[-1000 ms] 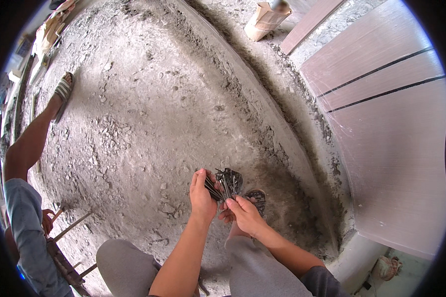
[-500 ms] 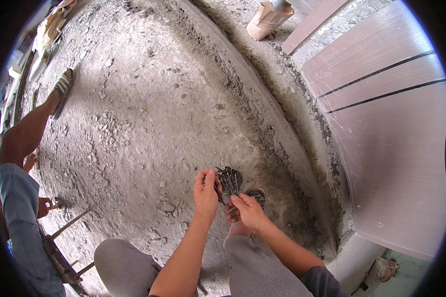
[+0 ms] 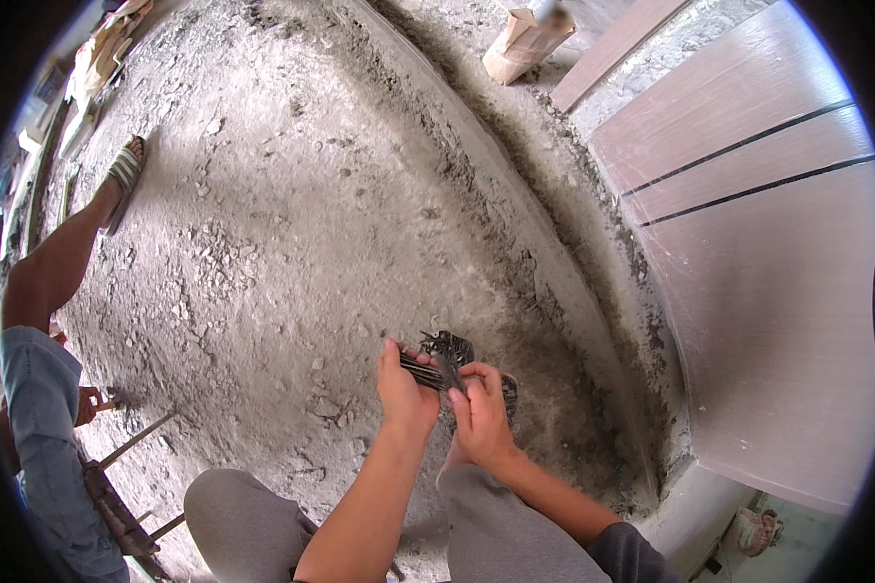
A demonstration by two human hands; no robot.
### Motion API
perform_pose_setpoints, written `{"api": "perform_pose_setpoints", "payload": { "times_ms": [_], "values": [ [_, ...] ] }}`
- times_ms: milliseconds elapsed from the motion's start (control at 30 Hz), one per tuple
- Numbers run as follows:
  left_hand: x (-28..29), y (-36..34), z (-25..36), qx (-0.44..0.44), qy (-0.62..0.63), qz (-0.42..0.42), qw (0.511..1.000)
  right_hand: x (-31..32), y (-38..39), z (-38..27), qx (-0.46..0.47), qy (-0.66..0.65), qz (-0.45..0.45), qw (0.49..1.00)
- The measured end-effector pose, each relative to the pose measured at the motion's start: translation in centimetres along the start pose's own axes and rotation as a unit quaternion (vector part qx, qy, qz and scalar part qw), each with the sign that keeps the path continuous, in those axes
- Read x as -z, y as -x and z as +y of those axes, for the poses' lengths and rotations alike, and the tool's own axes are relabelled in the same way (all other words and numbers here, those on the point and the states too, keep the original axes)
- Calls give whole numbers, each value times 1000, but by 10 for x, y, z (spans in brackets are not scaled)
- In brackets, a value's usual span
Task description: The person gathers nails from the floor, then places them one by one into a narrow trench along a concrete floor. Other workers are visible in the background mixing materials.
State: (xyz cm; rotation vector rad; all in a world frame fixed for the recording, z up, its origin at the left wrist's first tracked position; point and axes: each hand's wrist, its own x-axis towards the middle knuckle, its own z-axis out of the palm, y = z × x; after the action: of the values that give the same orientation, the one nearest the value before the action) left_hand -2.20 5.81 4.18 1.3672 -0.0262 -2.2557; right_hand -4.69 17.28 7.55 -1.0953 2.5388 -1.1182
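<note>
Gritty floor [image 3: 262,223]. 1 panel [image 3: 768,321], R edge of floor, 2 dk stripes. 1 co-worker's leg [image 3: 58,257], L edge, 1 sandal [image 3: 124,175]. 2 hands, low ctr: L hand [image 3: 405,396] half-curled round rods [image 3: 420,370]; R hand [image 3: 483,418] part closed, fingers gripping same bunch. Rods several, overlapped, uncountable.

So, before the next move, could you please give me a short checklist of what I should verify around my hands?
1. Left hand holding thin dark pieces: ok, they lie across the palm.
2. Right hand in contact with the pieces: ok, at their near ends.
3. Exact count of pieces: cannot tell, they overlap.
4. Co-worker's hand apart from yours: ok, well to the left.
5. Ground free of rubble: not ok, bits are scattered.
</note>
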Motion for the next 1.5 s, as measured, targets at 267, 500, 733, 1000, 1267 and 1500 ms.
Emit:
{"api": "perform_pose_setpoints", "payload": {
  "times_ms": [267, 500, 733, 1000, 1267, 1500],
  "values": [
    [-13, 6, -1, -110, -108, -43, 987, -18, 10, 11, -383, -487, -12, 785],
    [-16, 8, -1, -154, -157, -60, 974, -22, 9, 15, -394, -565, 2, 725],
    [-16, 4, -2, -158, -157, -88, 971, -13, 2, 10, -435, -642, 22, 632],
    [-14, -4, 3, -111, -83, -79, 987, -8, 9, 20, -416, -625, 45, 659],
    [-12, -7, 9, -40, -67, -77, 994, -2, 8, 27, -395, -564, -6, 725],
    [-6, -18, 31, 112, -105, -126, 980, 52, -14, 29, -291, -344, -93, 888]
  ]
}}
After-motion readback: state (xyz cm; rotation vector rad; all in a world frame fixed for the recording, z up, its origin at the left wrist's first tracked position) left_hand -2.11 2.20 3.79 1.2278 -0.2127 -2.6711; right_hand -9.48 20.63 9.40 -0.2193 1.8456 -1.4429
